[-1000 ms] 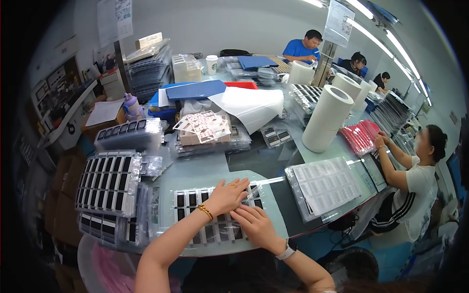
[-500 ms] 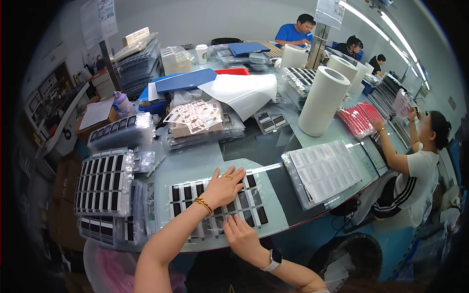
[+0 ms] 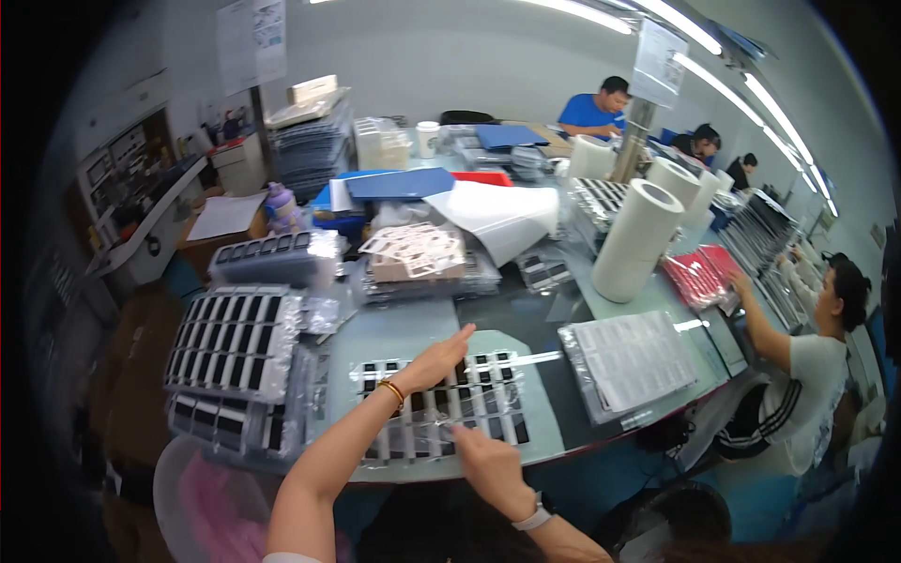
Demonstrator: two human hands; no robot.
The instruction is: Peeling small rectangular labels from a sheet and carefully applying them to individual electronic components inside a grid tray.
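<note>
A sheet with rows of black rectangles on white strips (image 3: 483, 399) lies on a pale green mat (image 3: 540, 413) at the table's near edge. My left hand (image 3: 434, 366), a gold bracelet at its wrist, rests over the sheet's upper middle with fingers straight and close together. Curled into a pinch, my right hand (image 3: 493, 469) is at the sheet's lower middle, a pale watch on its wrist. Wrinkled clear film (image 3: 434, 420) reaches to its fingertips, which are slightly blurred. Part of the sheet is hidden beneath both hands.
Stacked sheets of black pieces (image 3: 230, 342) stand at left. On the right lie a pile of bagged white sheets (image 3: 633, 361) and tall white rolls (image 3: 638, 242). Behind are a cardboard stack (image 3: 413, 258) and blue folder (image 3: 401, 184). A co-worker (image 3: 812, 361) handles red packets (image 3: 699, 277).
My head view has shifted, so the scene sits lower and farther right. My right hand's fingers have curled from loosely spread into a pinch; my left hand has turned more edge-on.
</note>
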